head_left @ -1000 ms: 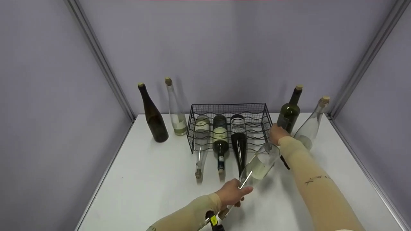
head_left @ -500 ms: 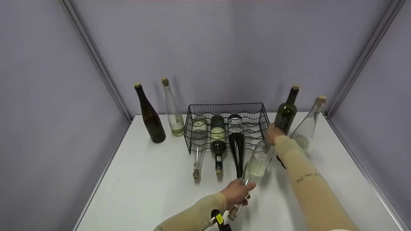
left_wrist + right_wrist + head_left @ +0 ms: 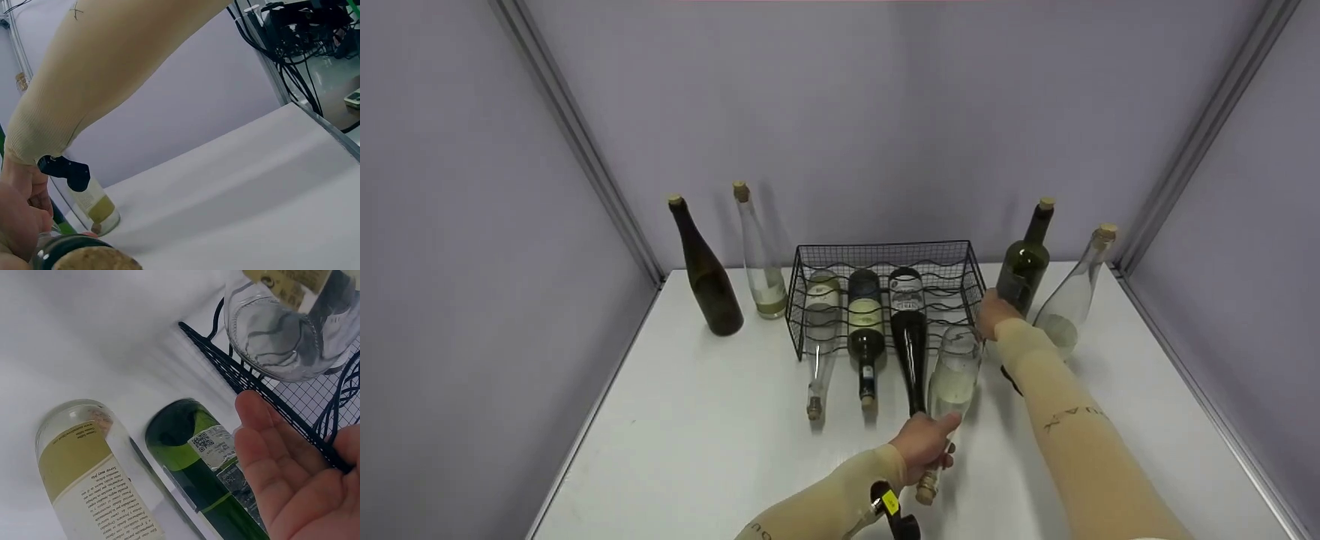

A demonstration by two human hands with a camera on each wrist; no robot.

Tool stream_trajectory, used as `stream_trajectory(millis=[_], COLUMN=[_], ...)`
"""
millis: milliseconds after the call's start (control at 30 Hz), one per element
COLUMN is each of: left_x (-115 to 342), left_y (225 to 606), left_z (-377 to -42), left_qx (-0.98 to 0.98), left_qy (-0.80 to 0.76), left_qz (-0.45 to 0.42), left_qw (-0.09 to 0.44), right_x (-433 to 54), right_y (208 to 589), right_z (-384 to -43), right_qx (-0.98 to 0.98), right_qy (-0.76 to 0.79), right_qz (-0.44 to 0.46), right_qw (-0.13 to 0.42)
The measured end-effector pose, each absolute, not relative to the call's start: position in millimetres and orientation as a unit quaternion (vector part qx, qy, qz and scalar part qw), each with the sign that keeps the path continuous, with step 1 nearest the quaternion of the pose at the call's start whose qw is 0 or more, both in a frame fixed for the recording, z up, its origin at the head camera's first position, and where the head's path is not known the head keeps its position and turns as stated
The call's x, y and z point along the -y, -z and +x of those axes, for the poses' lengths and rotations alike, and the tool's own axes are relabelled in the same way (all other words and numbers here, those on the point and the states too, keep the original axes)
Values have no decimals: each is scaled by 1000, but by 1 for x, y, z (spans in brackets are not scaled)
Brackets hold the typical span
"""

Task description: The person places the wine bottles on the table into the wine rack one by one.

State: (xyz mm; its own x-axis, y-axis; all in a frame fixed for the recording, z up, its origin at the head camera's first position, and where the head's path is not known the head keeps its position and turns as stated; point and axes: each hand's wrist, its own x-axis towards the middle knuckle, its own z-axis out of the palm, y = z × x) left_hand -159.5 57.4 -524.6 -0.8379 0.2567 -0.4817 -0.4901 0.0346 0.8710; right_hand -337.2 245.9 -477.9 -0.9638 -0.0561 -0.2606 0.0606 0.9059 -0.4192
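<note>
Clear glass in my left hand (image 3: 922, 444): I grip the corked bottle (image 3: 955, 377) by its neck, base toward twelve o'clock, near the five o'clock corner of the wire rack (image 3: 945, 256); my right hand (image 3: 995, 312) grips the rack's three o'clock side.

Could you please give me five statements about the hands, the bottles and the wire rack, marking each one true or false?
1. The left hand holds a clear bottle by its neck. True.
2. Three bottles lie in the wire rack. True.
3. The right hand is wrapped around a bottle. False: the right hand grips the side of the wire rack.
4. The bottle in the left hand has no stopper. False: a cork plugs its mouth.
5. In the head view, two standing bottles are left of the wire rack. True.
</note>
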Motion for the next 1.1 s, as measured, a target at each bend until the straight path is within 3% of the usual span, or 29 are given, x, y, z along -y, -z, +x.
stream_trajectory(millis=[633,1100], left_x=[-87,-115], left_y=[534,548], left_z=[-183,-207], left_qx=[-675,-671], left_qy=[-696,-697], left_qz=[-125,-150], left_qw=[211,202], right_x=[-246,-245], right_y=[483,482], right_z=[-338,-336], right_qx=[-962,-964], right_qy=[236,232], right_qz=[7,24], right_qw=[138,128])
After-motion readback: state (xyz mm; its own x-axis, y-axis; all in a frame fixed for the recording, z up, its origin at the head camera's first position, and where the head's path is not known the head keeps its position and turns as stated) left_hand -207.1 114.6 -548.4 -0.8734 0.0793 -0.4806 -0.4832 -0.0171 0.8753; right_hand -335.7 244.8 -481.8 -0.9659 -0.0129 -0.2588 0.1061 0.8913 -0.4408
